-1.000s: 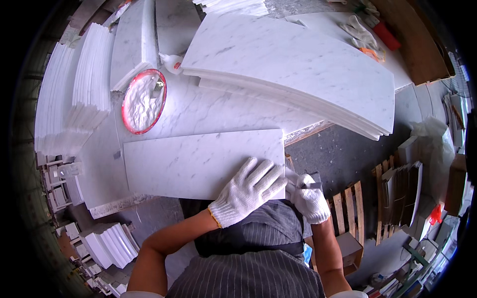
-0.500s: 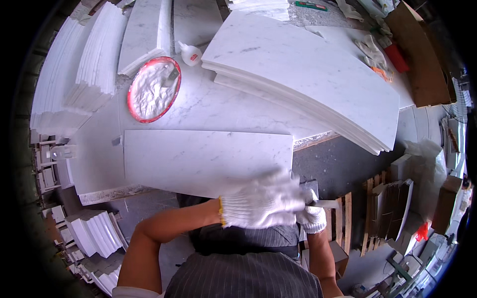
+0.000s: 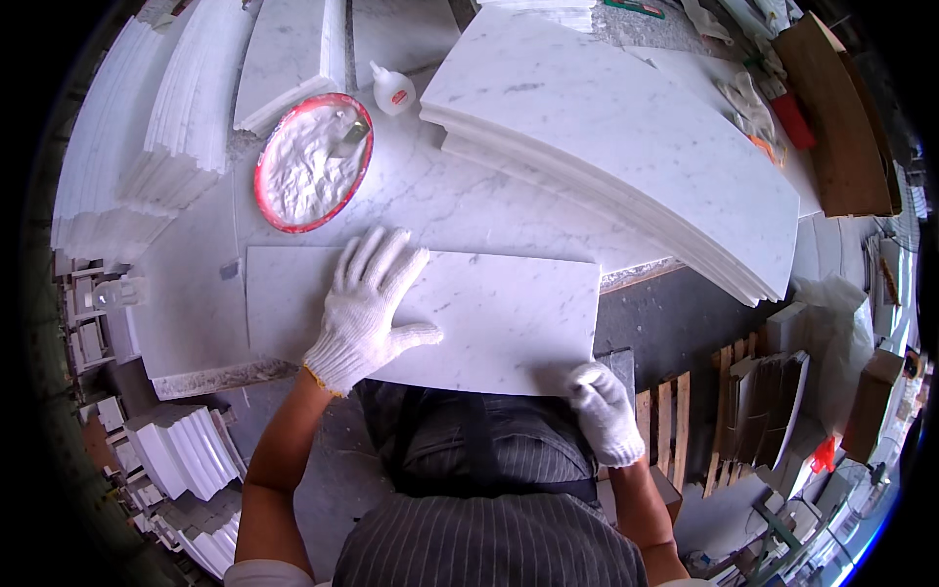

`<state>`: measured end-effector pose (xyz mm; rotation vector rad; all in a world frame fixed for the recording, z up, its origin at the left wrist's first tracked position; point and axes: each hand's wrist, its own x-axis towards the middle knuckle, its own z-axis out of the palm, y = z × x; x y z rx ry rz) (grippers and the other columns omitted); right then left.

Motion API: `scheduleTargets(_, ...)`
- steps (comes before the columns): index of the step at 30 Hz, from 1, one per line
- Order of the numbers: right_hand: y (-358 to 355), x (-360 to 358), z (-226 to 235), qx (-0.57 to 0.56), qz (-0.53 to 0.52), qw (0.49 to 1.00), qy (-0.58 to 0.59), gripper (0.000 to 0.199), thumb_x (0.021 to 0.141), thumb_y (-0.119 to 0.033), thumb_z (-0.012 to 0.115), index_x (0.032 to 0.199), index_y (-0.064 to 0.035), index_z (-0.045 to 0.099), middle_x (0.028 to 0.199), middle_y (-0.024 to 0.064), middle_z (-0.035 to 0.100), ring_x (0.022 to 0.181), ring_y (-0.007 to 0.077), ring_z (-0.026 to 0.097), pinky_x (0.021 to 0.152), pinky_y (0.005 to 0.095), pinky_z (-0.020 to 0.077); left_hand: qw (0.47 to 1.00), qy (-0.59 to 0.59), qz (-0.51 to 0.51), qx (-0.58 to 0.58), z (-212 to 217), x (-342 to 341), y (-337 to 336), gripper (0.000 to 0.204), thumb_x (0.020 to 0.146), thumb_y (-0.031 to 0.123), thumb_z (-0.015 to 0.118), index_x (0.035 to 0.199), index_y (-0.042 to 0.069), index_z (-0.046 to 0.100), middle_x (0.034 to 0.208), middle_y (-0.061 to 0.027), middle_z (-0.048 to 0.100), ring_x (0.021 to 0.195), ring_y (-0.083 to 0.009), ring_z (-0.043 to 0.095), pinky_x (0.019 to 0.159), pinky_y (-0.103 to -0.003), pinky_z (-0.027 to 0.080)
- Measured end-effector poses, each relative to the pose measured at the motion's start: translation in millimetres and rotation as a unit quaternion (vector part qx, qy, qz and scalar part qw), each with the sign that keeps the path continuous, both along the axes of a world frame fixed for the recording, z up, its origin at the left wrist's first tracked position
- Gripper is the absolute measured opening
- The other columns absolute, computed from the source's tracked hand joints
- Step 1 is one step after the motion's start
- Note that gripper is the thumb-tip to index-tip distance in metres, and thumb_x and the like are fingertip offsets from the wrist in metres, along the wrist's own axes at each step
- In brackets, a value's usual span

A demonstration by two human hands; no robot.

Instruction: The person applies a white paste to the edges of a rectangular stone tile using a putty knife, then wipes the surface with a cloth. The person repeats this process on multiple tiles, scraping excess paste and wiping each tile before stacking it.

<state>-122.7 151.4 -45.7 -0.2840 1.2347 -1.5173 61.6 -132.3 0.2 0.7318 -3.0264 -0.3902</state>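
Observation:
A white, grey-veined marble slab (image 3: 509, 318) lies across the near side of the worktable, its right end over the edge. My left hand (image 3: 367, 303), in a white knitted glove, rests flat on the slab's left half with the fingers spread and thumb out. Gloved alike, my right hand (image 3: 602, 411) is at the slab's near right corner. Its fingers are curled closed; what they hold, if anything, is hidden. Beyond the slab is a red-rimmed basin (image 3: 262, 201) of white paste, with a putty knife (image 3: 350, 140) stuck in it. A white squeeze bottle (image 3: 392, 91) stands beside the basin.
A stack of marble slabs (image 3: 616, 137) juts over the table's right edge. More slabs (image 3: 186, 98) stand stacked at the far left. At the far right are a cardboard box (image 3: 831, 117) and loose gloves (image 3: 748, 103). Wooden pallets (image 3: 665, 430) lie on the floor to the right.
My left hand has left my right hand and moved left onto the slab, fingers spread. My right hand has shifted slightly; the flat blade seen sticking out of it is out of sight.

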Motion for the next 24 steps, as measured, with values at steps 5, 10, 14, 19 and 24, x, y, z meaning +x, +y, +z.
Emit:
scheduleTargets(5,-8,2,-13,0.062,0.032,0.976,0.208,0.008,0.094,-0.003,0.061,0.1,-0.0011,0.065,0.101,0.0076,0.066,0.097,0.0167,0.061,0.088,0.0308,0.0484,1.0,-0.008,-0.016,-0.01,3,-1,-10,0.089,0.066,0.057,0.079,0.138,0.012,0.053,0.147,-0.0147,0.045,0.141,-0.0361,0.035,0.118,-0.054,0.024)
scheduleTargets(10,-7,2,-43,0.054,0.024,0.983,0.171,0.008,0.096,-0.011,0.062,0.099,-0.004,0.064,0.098,0.0049,0.063,0.086,0.012,0.059,0.078,0.0281,0.0502,0.998,-0.017,-0.035,-0.044,16,-9,-17,0.086,0.066,0.058,0.079,0.135,0.012,0.055,0.128,-0.011,0.058,0.122,-0.0313,0.052,0.108,-0.05,0.036)
scheduleTargets(14,-3,0,-55,0.034,0.018,0.992,0.124,0.007,0.095,-0.003,0.06,0.098,-0.0024,0.067,0.1,0.0062,0.066,0.093,0.0137,0.06,0.086,0.029,0.0491,0.998,-0.051,-0.01,0.027,26,-16,-29,0.069,0.067,0.058,0.079,0.113,0.009,0.064,0.1,-0.0112,0.067,0.093,-0.0308,0.064,0.086,-0.045,0.048)
scheduleTargets(19,-5,-10,-61,0.033,0.043,0.988,0.144,0.007,0.095,-0.006,0.06,0.099,-0.0034,0.065,0.1,0.0057,0.064,0.089,0.013,0.059,0.081,0.0281,0.0493,0.975,-0.152,-0.022,0.161,31,-39,-56,0.053,0.08,0.056,0.071,0.091,0.005,0.064,0.082,-0.0175,0.066,0.08,-0.0386,0.065,0.071,-0.049,0.049)
scheduleTargets(24,-18,-17,-47,0.019,0.038,0.991,0.125,0.011,0.099,-0.019,0.063,0.099,-0.0083,0.062,0.091,-0.0014,0.059,0.078,0.0068,0.053,0.068,0.0227,0.0456,0.974,-0.134,-0.022,0.182,20,-41,-64,0.045,0.088,0.05,0.063,0.089,0.005,0.062,0.081,-0.0191,0.066,0.08,-0.0414,0.065,0.071,-0.052,0.047)
